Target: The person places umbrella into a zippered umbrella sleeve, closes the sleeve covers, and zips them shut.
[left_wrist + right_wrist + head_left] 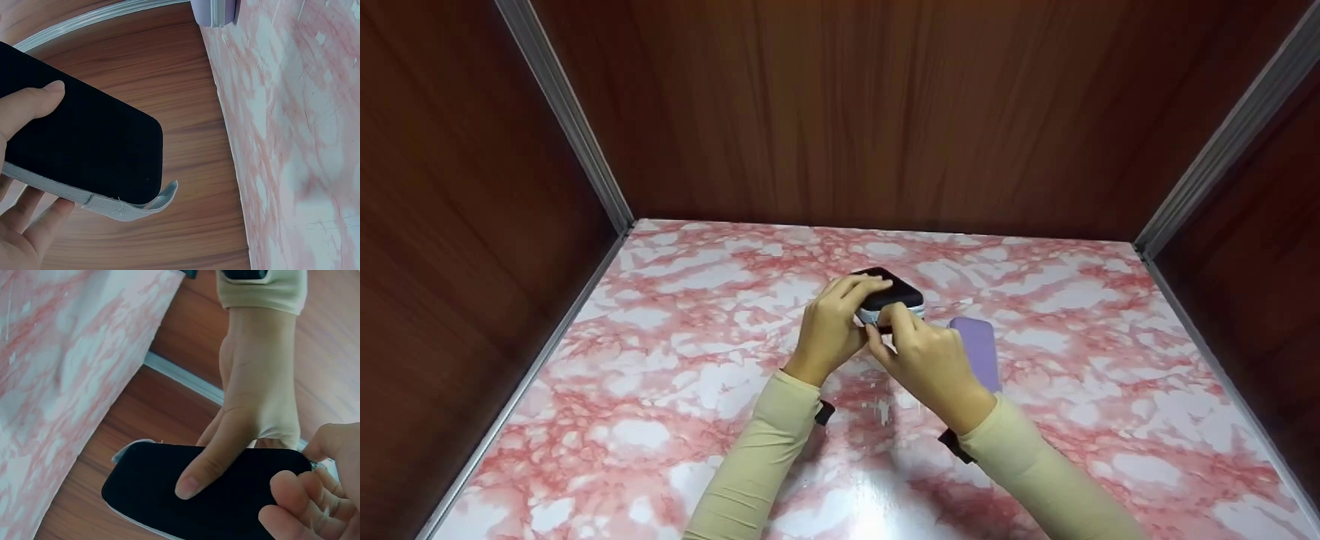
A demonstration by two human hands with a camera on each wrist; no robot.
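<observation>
A black case [898, 291] with rounded corners and a light grey zip band is held above the table. My left hand [826, 326] grips it, the thumb [199, 478] on one flat black face and the fingers behind. A grey fabric strap [126, 208] bends out at one end of the case. At the near corner my right hand [934, 356] pinches the zipper pull, a small metallic bit between thumb and forefinger; its other fingers [292, 495] curl beside the black face. Most of the pull is hidden.
To the right, partly behind the right wrist, a purple case [976, 349] lies on the red-and-white marbled table [675, 405]. Brown wood-grain panels [840, 112] with metal edge strips [570, 112] stand around the table at the back and both sides.
</observation>
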